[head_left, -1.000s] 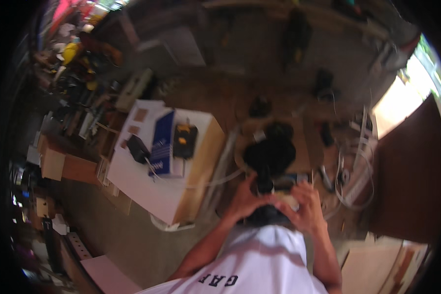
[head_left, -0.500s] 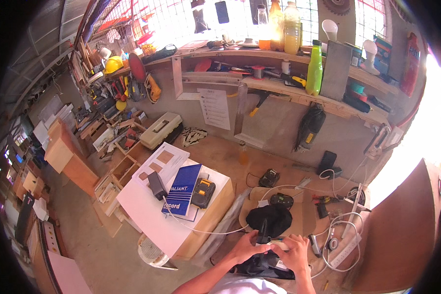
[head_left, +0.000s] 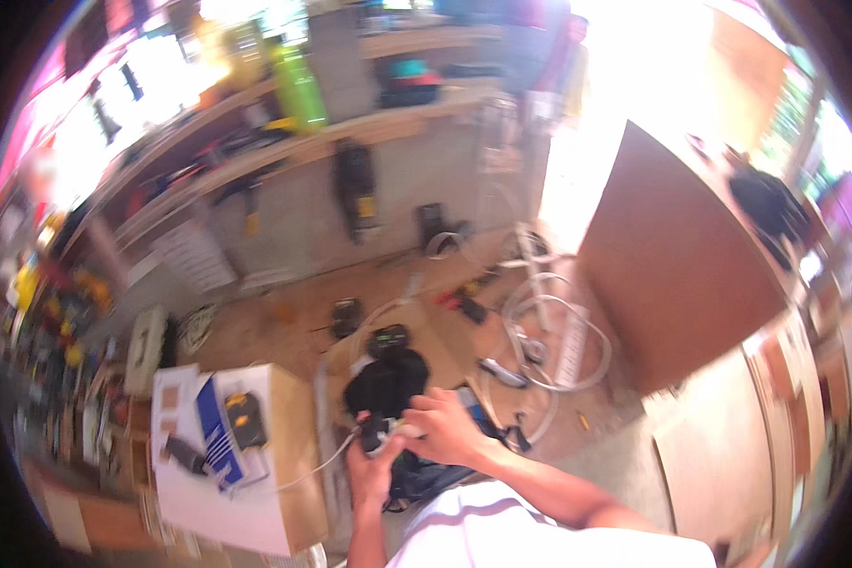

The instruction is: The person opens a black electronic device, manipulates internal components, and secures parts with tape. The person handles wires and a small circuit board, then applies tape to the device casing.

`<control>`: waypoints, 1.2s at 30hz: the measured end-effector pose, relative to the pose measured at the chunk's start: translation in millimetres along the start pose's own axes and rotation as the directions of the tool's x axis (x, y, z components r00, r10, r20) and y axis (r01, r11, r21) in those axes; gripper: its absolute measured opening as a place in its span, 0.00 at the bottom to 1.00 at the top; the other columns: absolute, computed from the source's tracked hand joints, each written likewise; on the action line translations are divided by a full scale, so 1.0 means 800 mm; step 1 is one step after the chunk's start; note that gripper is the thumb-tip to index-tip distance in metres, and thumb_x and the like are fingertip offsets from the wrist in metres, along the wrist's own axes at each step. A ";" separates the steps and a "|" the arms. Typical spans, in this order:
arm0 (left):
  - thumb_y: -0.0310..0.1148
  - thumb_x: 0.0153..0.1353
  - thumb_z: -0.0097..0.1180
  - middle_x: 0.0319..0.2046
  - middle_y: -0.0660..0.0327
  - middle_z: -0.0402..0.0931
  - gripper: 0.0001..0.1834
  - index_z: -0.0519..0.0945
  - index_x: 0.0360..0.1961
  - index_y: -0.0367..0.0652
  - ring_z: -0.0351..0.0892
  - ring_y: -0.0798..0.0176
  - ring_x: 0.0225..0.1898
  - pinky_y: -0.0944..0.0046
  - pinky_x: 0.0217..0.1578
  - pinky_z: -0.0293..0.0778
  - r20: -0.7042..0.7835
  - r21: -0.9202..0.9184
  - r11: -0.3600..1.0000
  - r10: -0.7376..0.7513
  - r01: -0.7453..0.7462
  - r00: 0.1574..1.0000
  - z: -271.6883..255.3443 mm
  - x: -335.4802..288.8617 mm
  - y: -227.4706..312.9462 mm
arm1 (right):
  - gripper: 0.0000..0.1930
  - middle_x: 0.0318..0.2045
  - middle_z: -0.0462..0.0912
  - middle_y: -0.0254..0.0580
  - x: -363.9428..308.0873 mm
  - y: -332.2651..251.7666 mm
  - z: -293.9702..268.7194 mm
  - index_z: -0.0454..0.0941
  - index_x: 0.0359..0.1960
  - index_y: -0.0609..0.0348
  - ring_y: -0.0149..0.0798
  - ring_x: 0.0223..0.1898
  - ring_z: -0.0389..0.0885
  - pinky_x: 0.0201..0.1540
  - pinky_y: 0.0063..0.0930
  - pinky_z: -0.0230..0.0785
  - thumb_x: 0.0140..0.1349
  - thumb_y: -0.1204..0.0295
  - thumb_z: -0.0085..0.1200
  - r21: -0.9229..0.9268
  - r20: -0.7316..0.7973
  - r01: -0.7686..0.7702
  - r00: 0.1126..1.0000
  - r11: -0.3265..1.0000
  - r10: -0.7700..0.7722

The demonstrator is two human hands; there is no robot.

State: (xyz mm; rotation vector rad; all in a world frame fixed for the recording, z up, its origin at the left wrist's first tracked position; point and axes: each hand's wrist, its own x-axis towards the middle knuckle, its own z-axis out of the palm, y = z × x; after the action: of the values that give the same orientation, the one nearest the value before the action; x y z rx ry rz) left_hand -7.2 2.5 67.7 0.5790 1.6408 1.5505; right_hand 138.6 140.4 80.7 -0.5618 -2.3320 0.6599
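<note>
Motion blurs the view. My left hand [head_left: 371, 466] grips a small black object [head_left: 377, 432] from below; its exact kind does not show. Against its right side, my right hand [head_left: 437, 426] has its fingers pinched around something small and pale, too smeared to name. Just beyond both hands lies a crumpled black cloth item [head_left: 393, 379] on flattened cardboard [head_left: 435, 341]. Under my wrists is a dark bag-like bundle [head_left: 426, 478], partly covered by my right arm. A white cable [head_left: 327, 461] runs from the left up to the hands.
A white-topped box [head_left: 298, 445] at left carries a blue book [head_left: 220, 437], a yellow-black battery pack [head_left: 246, 418] and a black adapter [head_left: 187, 454]. Right of my hands lie a power strip [head_left: 572, 348] and coiled white cord [head_left: 513, 317]. A brown board [head_left: 682, 275] stands beyond.
The view has swung to the right, so the bench and shelves appear shifted left. My hands stay together at the black object; my right forearm now reaches in from the right.
</note>
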 end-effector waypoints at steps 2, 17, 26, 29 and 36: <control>0.37 0.64 0.82 0.59 0.55 0.85 0.34 0.81 0.67 0.34 0.84 0.61 0.57 0.58 0.61 0.79 -0.060 0.007 1.000 0.024 -0.023 0.998 0.007 -0.001 -0.011 | 0.15 0.33 0.79 0.42 -0.004 0.005 0.008 0.87 0.36 0.55 0.53 0.42 0.79 0.47 0.49 0.71 0.57 0.59 0.75 0.042 0.024 -0.029 0.999 0.999 0.028; 0.34 0.66 0.77 0.51 0.59 0.89 0.24 0.87 0.60 0.34 0.87 0.67 0.50 0.62 0.54 0.82 0.200 0.078 0.995 0.048 -0.065 0.979 0.002 0.002 0.024 | 0.16 0.30 0.82 0.34 -0.027 0.013 -0.040 0.89 0.33 0.51 0.44 0.41 0.79 0.52 0.46 0.63 0.65 0.53 0.77 0.197 0.020 -0.049 0.999 0.979 0.046; 0.30 0.65 0.77 0.51 0.63 0.87 0.26 0.83 0.62 0.38 0.85 0.70 0.49 0.65 0.52 0.82 0.233 -0.014 0.995 0.102 -0.101 0.967 0.004 0.002 0.027 | 0.14 0.29 0.80 0.24 -0.016 0.022 -0.054 0.93 0.36 0.41 0.36 0.40 0.77 0.55 0.53 0.56 0.65 0.48 0.76 -0.042 -0.017 -0.027 1.000 0.999 0.027; 0.30 0.64 0.77 0.51 0.62 0.86 0.27 0.82 0.63 0.38 0.85 0.69 0.49 0.64 0.52 0.82 0.249 -0.051 0.996 0.089 -0.079 0.964 0.001 0.006 0.024 | 0.16 0.28 0.79 0.24 -0.009 0.021 -0.049 0.94 0.37 0.41 0.36 0.40 0.77 0.56 0.52 0.56 0.64 0.46 0.76 -0.049 -0.004 -0.068 0.998 0.997 0.068; 0.28 0.63 0.75 0.54 0.61 0.85 0.29 0.81 0.65 0.38 0.85 0.66 0.53 0.62 0.56 0.82 0.260 -0.168 0.984 0.097 -0.054 0.961 -0.009 0.010 0.005 | 0.18 0.28 0.78 0.26 0.000 0.020 -0.036 0.94 0.36 0.42 0.37 0.40 0.78 0.56 0.46 0.59 0.61 0.44 0.76 -0.006 0.021 -0.117 0.993 0.993 0.117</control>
State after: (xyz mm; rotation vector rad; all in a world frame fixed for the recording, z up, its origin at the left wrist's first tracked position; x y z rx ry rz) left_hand -18.4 4.7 69.1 0.7368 1.2929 1.5656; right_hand 161.1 161.7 90.6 -0.7008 -2.3350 0.7170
